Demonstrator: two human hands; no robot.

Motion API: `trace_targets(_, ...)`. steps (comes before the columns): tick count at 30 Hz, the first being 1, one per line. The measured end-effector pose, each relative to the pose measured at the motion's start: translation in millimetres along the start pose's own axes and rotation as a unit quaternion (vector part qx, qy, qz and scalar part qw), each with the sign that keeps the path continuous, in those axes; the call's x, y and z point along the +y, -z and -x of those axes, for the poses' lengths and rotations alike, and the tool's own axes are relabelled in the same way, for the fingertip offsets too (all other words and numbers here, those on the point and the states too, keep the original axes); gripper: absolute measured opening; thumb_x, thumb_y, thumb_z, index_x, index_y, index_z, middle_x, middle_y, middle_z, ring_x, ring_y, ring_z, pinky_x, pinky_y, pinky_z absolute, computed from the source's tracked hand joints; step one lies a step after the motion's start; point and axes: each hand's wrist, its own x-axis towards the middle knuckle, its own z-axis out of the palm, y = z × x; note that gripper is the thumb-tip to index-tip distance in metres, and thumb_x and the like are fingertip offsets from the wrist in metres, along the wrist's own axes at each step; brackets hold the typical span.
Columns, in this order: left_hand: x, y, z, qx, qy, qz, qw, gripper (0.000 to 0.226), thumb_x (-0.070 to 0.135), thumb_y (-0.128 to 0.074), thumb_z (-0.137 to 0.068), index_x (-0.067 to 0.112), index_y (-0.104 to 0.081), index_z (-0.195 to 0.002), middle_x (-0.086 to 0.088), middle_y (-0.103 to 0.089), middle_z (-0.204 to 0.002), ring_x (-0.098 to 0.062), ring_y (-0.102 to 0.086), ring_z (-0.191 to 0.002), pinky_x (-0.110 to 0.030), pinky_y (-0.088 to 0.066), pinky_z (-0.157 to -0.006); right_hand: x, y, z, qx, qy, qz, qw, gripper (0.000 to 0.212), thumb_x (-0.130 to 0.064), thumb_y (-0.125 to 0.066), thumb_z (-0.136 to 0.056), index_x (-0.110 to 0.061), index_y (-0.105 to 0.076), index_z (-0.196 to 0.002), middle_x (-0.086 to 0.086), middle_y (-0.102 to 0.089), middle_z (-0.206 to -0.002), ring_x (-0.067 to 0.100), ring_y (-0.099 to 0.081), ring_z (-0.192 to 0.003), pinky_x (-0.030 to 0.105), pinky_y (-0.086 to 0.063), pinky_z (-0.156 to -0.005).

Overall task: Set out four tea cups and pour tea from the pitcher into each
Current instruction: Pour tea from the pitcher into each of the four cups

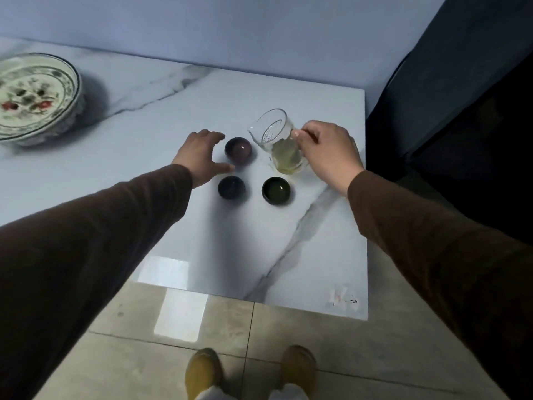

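Three small dark tea cups stand on the white marble table [202,255]: a purplish cup [238,149] at the back, a dark blue cup [231,187] in front of it, and a dark green cup [277,190] to the right. My right hand [326,148] grips the handle of a glass pitcher [278,140]. The pitcher holds pale yellow tea and leans to the left, its spout near the purplish cup. My left hand [202,155] hovers with fingers spread just left of the purplish cup, holding nothing. A fourth cup is not visible.
A large painted ceramic bowl [34,96] stands at the table's far left. A dark sofa or chair [461,96] sits beyond the table's right edge. The wall runs behind the table. My feet stand on the tiled floor [288,342] in front of the near edge.
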Motion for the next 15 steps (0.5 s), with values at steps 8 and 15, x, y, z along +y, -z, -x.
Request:
trace_targets(8,-27.8,-16.5,-36.7,0.007,-0.031,0.051,0.998,0.082,0.048,-0.082,-0.068,0.024,-0.048,-0.138,0.002,-0.053,-0.131,-0.018,-0.047,-0.121,-0.034,-0.04,-0.103,7.6,-17.4,-32.6,0.031,0.078,0.058,0.995,0.04,-0.051,-0.049,-0.088,-0.016,-0.066,-0.081,0.002,-0.069,-0.078,0.027,-0.062,-0.081,0.035,-0.048,-0.072)
trace_targets(15,-40.2,-37.7,-53.6,0.017,-0.073,0.109,0.991,0.079,0.041,-0.085,-0.067,0.023,-0.051,-0.137,0.006,-0.057,-0.124,-0.012,-0.051,-0.108,-0.024,-0.037,-0.092,4.5,-27.9,-48.2,0.052,0.15,0.124,0.979,0.037,-0.054,-0.048,-0.088,-0.024,-0.068,-0.081,-0.006,-0.065,-0.08,0.024,-0.057,-0.084,0.032,-0.036,-0.07)
